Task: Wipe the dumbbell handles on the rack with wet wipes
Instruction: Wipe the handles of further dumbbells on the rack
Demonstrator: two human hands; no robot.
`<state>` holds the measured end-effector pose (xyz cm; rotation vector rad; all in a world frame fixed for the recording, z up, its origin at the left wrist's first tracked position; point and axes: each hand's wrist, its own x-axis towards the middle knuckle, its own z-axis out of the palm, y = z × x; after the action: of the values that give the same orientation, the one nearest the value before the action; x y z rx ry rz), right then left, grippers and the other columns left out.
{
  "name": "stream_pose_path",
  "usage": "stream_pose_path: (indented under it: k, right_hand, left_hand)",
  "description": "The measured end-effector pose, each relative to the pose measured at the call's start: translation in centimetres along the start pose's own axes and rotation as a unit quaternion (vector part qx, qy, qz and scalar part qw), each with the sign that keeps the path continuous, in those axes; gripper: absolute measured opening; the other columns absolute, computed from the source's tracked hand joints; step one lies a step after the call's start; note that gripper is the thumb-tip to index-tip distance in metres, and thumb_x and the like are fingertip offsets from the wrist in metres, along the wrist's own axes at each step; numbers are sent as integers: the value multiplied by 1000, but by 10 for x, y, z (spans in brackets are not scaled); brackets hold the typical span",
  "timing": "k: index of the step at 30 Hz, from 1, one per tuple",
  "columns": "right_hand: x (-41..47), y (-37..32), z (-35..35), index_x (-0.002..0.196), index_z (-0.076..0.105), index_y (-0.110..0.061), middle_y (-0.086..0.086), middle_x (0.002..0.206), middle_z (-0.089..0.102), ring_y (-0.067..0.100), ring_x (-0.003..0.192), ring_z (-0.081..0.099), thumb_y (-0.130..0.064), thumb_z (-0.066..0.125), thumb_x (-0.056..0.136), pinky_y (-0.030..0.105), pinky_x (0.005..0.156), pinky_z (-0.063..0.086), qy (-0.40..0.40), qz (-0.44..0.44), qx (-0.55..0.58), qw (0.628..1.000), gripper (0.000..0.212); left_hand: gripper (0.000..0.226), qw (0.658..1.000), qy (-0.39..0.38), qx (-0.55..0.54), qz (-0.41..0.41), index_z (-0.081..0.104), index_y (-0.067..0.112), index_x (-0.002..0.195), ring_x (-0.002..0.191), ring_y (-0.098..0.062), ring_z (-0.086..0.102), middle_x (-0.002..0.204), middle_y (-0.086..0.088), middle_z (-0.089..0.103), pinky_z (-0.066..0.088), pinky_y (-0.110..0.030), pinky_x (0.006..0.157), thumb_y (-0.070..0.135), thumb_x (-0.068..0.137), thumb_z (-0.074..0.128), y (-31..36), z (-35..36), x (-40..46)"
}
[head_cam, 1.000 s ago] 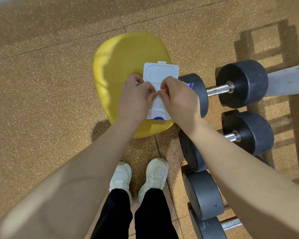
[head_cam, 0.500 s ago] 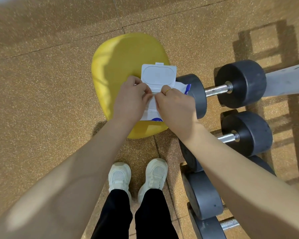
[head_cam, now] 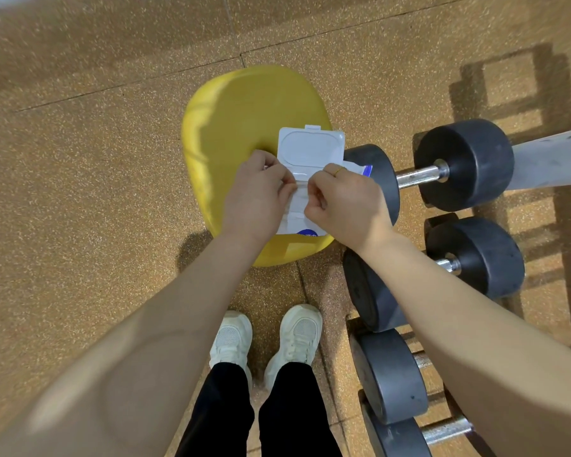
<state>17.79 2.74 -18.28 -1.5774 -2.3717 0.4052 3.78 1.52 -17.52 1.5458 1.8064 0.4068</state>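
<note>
At the middle of the view a white soft pack of wet wipes [head_cam: 302,222], blue-printed at its edges, sits over the round yellow plastic stool seat [head_cam: 244,127], its white hinged plastic lid [head_cam: 310,145] flipped open toward twelve o'clock. The left hand [head_cam: 254,199] comes in from seven o'clock with fingers curled, thumb and fingertips pinching the white wipe [head_cam: 300,192] at the pack's opening. The right hand [head_cam: 346,201], wearing a thin gold ring [head_cam: 338,171], arrives from four o'clock, its fingers likewise curled tight and pinching the same wipe from the other side; the two hands nearly touch over the opening. At three o'clock from the pack, just beside it, lies the first black round-headed dumbbell with a chrome handle [head_cam: 417,175], resting on the pale grey rack rail [head_cam: 548,159]. More dumbbells follow toward five o'clock, the next one's handle [head_cam: 450,263] mostly hidden by the right forearm. At six o'clock stand two white trainers [head_cam: 267,338] below black trouser legs [head_cam: 261,413] on speckled tan rubber floor tiles [head_cam: 80,192].
</note>
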Motion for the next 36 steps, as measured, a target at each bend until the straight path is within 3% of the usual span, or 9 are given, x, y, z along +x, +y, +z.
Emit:
stream_pose_path:
  k: [5,9,12,15,20,24,27,31,36]
  right_hand:
    - [-13,9,-3,65,58,-4,6,60,51,21,48,46,-14,43,73,25,40,38,1,-6,98,995,19]
    - [-13,-4,-6,74,63,-10,6,74,59,24,53,55,-22,48,76,20,40,31,-7,-12,-2,1000,20]
    - [-9,-10,-5,66,61,-13,4,73,58,21,51,53,-15,68,70,17,40,20,5,-25,-85,996,8]
    - [-11,-15,-4,65,57,-19,-3,71,57,15,52,50,-13,80,59,19,41,15,5,-22,-199,980,24]
    - [-15,-17,-1,62,51,-21,-4,75,57,13,55,50,-14,82,54,21,39,15,-6,-13,-235,972,32]
    - [-3,-27,6,60,53,-14,2,75,58,18,53,49,-9,79,58,20,39,15,24,35,-131,990,26]
    - [0,-28,5,67,57,-6,10,82,58,23,55,51,-8,64,71,27,41,27,18,26,42,999,9]
    - [4,-16,-4,74,56,-1,9,85,51,19,67,50,2,56,77,24,60,39,-35,70,261,962,4]
    - [4,-22,-4,80,57,1,8,85,50,21,66,51,7,52,77,34,60,44,-16,65,228,971,8]
  left_hand:
    - [14,1000,13,-2,7,65,5,91,105,-24,48,112,-9,52,44,-37,75,17,90,57,2,6,-9]
    - [14,999,33,-21,-15,66,2,91,103,-24,50,110,-9,52,37,-28,74,14,89,59,2,10,-11]
    - [13,999,30,-23,-8,65,1,89,102,-25,51,109,-10,53,40,-30,75,12,88,60,1,9,-11]
    - [12,999,29,-22,2,64,-1,88,101,-28,52,110,-12,53,43,-36,77,10,89,58,0,7,-12]
    - [15,999,40,5,14,62,-2,86,98,-33,52,111,-16,53,45,-44,76,11,90,56,1,9,-13]
    - [15,998,64,16,4,61,-3,86,99,-35,50,115,-18,52,44,-46,75,9,91,53,2,3,-15]
    - [16,996,83,30,-13,60,-2,88,102,-34,49,118,-17,51,43,-45,76,11,91,52,-5,-6,-12]
    - [14,996,87,22,-4,62,-1,89,101,-35,51,115,-17,52,46,-43,79,11,90,54,-17,-13,-11]
    - [14,996,84,18,-17,63,0,90,104,-32,50,116,-14,52,46,-41,78,13,90,57,-17,-13,-10]
